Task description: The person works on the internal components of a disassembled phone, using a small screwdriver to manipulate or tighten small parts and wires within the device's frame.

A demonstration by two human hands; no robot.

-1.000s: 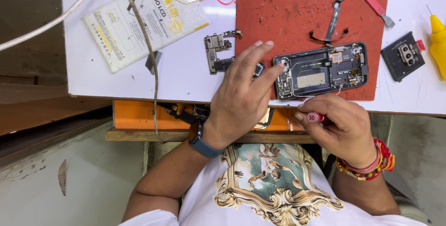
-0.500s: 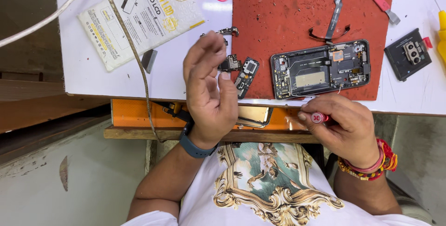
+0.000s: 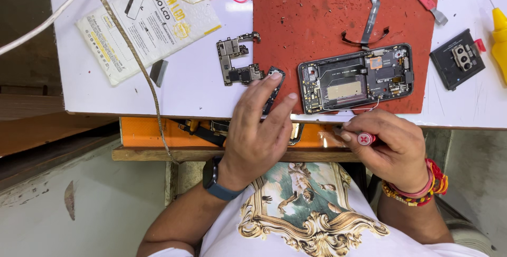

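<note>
mat [image 3: 317, 8] red | table [image 3: 200, 72] white | tool [image 3: 499, 24] yellow | wristband [image 3: 214, 180] dark blue

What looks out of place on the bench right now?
The phone lies opened on the red mat with its insides bare, and a thin wire strays over its near edge. The circuit board lies off the mat on the white table, by the left hand.
</note>
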